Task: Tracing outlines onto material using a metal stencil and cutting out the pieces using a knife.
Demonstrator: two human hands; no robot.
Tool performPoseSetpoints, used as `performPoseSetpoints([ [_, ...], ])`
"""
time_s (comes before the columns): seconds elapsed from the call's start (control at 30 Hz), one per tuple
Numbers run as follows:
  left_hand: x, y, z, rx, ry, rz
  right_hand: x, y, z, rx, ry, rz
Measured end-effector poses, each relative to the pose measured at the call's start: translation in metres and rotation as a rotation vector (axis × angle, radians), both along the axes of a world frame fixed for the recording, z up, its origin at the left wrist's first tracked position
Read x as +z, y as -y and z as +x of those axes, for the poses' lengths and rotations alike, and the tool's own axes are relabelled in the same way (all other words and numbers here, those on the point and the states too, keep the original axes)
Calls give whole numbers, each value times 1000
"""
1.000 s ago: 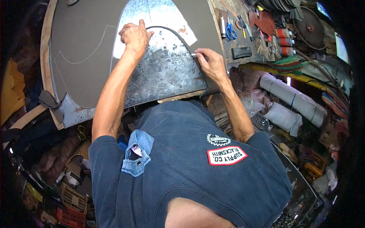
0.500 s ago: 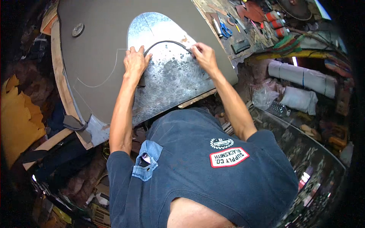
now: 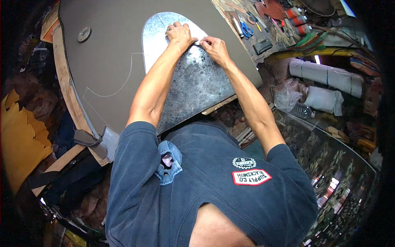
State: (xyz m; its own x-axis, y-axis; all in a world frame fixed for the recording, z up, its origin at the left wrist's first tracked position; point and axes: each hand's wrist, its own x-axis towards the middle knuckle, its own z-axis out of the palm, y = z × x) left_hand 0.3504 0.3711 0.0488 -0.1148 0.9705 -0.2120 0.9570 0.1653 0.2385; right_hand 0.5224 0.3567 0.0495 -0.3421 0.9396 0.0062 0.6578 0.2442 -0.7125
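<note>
A silvery metal sheet point(image 3: 189, 82) with a rounded far end and dark blotches lies on a broad grey-brown sheet point(image 3: 107, 53). My left hand point(image 3: 180, 36) rests on the metal's bright upper part, its fingers spread and slightly bent, thumb stretched toward my right hand. Close beside it, at the right edge of the metal, my right hand point(image 3: 214, 50) pinches with thumb and forefinger. A thin dark strip point(image 3: 195, 43) shows between the two hands; its other parts are mostly hidden under my left hand and wrist. Pale lines are drawn on the grey-brown sheet.
A round metal disc point(image 3: 84, 34) lies at the far left. At the right, the wooden bench point(image 3: 257, 39) carries blue-handled scissors point(image 3: 246, 29), a dark block point(image 3: 262, 46) and red bottles point(image 3: 303, 29). A wrapped white roll point(image 3: 325, 77) lies lower right; yellow hide point(image 3: 24, 140) hangs left.
My left hand has slid right and away from me across the metal, up beside my right hand. The strip's wide curve is no longer visible. My right hand has moved slightly up and left.
</note>
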Motion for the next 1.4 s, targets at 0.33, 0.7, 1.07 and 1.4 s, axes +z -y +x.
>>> performPoseSetpoints([
  [0.33,-4,-3,-1,15,-12,13,2,-3,-5,39,108,105],
  [0.7,-7,-3,-4,-1,3,46,20,45,63,-151,159,67],
  [1.07,-35,78,-28,-216,164,500,5,57,84,-488,-1216,-746],
  [1.4,-33,68,-28,-149,180,384,4,12,21,189,540,407],
])
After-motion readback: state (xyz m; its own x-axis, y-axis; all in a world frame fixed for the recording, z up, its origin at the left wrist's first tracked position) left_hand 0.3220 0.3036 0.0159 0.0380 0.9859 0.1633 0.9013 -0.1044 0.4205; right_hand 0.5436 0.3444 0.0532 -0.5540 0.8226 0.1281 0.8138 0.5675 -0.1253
